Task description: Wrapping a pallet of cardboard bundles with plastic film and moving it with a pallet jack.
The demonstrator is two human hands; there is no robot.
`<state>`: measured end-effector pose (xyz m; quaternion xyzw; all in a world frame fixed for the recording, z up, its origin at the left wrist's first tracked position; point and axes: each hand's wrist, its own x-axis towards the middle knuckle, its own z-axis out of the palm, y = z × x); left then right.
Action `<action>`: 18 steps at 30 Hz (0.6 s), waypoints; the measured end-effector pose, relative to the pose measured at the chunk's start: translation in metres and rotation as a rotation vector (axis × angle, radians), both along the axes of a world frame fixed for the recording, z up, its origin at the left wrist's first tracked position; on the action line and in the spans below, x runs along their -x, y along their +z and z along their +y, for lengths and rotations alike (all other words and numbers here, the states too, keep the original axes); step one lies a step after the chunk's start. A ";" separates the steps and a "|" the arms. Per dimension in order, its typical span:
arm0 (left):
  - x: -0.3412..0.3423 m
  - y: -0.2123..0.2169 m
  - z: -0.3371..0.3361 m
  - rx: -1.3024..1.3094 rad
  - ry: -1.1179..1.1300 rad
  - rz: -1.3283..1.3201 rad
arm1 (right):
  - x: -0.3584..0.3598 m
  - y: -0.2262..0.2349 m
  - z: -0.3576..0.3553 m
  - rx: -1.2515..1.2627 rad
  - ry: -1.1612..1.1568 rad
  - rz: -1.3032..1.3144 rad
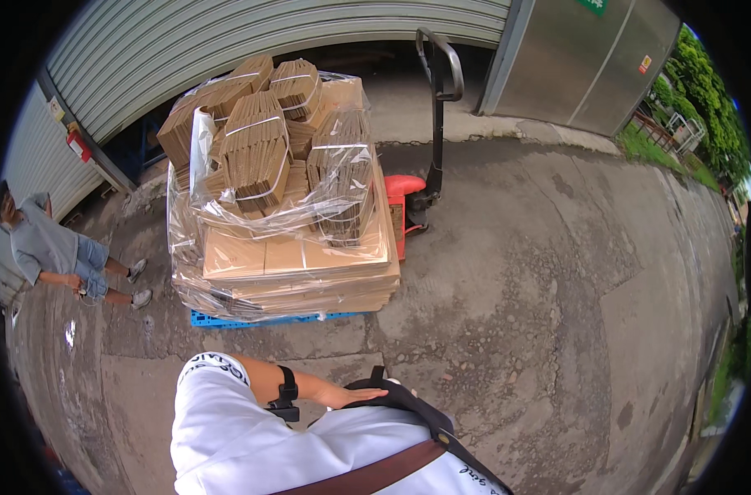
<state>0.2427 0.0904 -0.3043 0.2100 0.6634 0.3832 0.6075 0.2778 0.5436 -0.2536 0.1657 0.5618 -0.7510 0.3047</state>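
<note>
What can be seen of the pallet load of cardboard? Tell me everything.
The pallet load of cardboard is a stack of flattened brown sheets, topped by strapped bundles of folded cartons standing on edge and leaning. Clear stretch film, loose and torn open at the top, wraps it. It rests on a blue plastic pallet on the concrete ground, with a red hand pallet truck against its far side, handle upright. No hand touches it.
</note>
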 end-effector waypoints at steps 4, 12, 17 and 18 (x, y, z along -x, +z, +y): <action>0.049 -0.006 0.048 0.209 0.215 0.029 | 0.118 -0.014 0.067 -0.050 0.146 0.020; 0.133 -0.015 0.242 0.017 0.670 -0.284 | 0.345 -0.024 0.239 -0.213 0.406 0.043; 0.181 0.012 0.336 -0.081 1.061 -0.421 | 0.507 -0.026 0.232 -0.223 0.662 0.116; 0.203 0.012 0.351 -0.110 1.152 -0.426 | 0.548 -0.027 0.217 -0.220 0.723 0.151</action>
